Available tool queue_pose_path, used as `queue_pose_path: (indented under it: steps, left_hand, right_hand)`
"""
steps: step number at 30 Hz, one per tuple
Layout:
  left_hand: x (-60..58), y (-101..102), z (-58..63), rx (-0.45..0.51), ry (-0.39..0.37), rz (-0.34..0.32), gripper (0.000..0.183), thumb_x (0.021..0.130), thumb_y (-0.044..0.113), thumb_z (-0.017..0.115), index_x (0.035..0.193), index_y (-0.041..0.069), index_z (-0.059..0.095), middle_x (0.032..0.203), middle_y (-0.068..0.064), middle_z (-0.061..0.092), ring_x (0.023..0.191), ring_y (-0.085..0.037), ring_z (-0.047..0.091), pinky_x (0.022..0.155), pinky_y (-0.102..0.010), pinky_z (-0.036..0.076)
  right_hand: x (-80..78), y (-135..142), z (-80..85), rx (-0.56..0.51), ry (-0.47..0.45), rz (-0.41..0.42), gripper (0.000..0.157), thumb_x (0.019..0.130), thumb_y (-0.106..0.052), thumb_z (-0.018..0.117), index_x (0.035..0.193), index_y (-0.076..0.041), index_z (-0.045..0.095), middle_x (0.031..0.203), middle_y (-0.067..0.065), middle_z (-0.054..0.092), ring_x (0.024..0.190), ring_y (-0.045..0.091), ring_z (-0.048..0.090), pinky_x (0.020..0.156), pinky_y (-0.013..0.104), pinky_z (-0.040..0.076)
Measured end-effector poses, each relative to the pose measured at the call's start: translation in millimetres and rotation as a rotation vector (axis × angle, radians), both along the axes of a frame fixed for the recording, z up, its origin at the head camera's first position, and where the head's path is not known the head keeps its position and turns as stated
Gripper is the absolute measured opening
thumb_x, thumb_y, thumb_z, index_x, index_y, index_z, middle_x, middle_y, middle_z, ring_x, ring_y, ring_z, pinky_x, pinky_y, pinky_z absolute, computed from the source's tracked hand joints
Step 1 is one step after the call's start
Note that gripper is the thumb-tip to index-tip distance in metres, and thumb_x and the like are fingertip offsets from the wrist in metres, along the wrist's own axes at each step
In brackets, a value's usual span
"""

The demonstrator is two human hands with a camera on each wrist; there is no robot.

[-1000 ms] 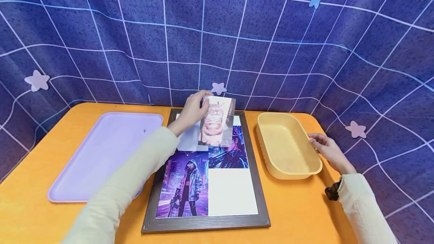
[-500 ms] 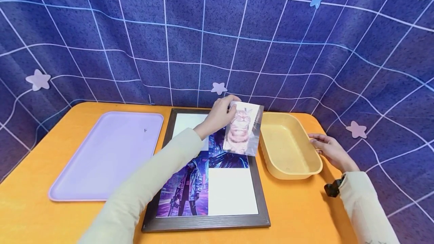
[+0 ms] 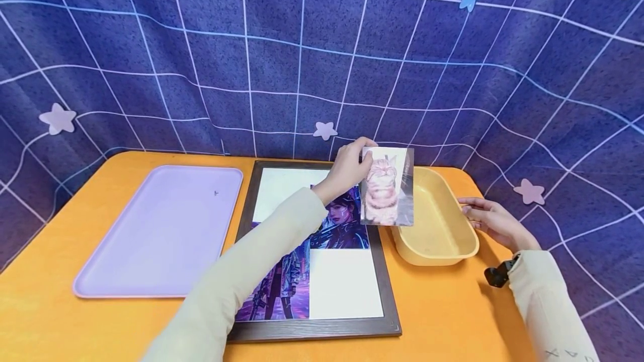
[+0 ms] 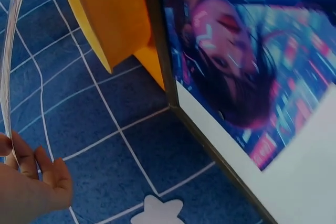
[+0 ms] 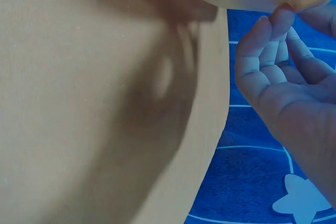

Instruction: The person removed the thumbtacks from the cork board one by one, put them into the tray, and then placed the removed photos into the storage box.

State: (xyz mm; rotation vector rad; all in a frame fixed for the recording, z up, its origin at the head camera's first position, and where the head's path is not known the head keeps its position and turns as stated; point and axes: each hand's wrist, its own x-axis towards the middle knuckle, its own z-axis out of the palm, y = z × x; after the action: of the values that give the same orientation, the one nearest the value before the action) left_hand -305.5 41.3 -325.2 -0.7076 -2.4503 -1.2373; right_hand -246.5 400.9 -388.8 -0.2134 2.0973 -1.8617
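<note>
My left hand (image 3: pixel 348 170) pinches a picture card (image 3: pixel 383 194) of a pink-toned cat by its upper left edge. The card is held upright and overlaps the left side of a yellow plastic tub (image 3: pixel 436 256). Seen edge-on in the left wrist view, the card (image 4: pixel 7 61) is a thin strip between thumb and fingers. My right hand (image 3: pixel 493 225) is at the tub's right rim, its curled fingers (image 5: pixel 255 45) gripping the edge. Beneath my left forearm lies a dark picture frame (image 3: pixel 322 330) with two purple-blue figure pictures (image 3: pixel 343 227) on its white backing, partly hidden by the sleeve.
A shallow lilac tray (image 3: pixel 161 228) lies on the left of the orange table (image 3: pixel 437 317), with a small dark mark near its upper right corner. Behind the table hangs a blue gridded curtain (image 3: pixel 322 66) with star shapes.
My left hand has carried the cat card rightward from over the frame to the tub's left side, uncovering the frame's white upper left part. My right hand has stayed at the tub's rim.
</note>
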Motion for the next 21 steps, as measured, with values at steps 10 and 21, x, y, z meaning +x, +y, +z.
queue_pose_path:
  steps: [10, 21]
  left_hand:
    - [0.4, 27.5, -6.6, 0.046, -0.088, 0.074, 0.026, 0.088, 0.012, 0.049, 0.112, 0.012, 0.06, 0.06, 0.003, 0.043, 0.054, -0.01, 0.041, 0.054, -0.019, 0.034]
    - [7.3, 59.2, -20.3, 0.064, -0.097, 0.113, 0.023, 0.087, 0.013, 0.052, 0.107, 0.012, 0.063, 0.076, -0.005, 0.062, 0.066, -0.014, 0.049, 0.063, -0.022, 0.041]
  right_hand:
    - [0.4, 2.8, -5.0, -0.105, -0.003, 0.045, 0.027, 0.096, -0.001, 0.038, 0.122, -0.007, 0.045, 0.099, -0.003, 0.063, 0.087, 0.008, 0.063, 0.074, 0.023, 0.051]
    - [1.1, -1.1, -6.7, -0.103, -0.004, 0.033, 0.028, 0.095, -0.002, 0.039, 0.12, -0.01, 0.047, 0.101, -0.004, 0.062, 0.09, 0.007, 0.061, 0.076, 0.024, 0.05]
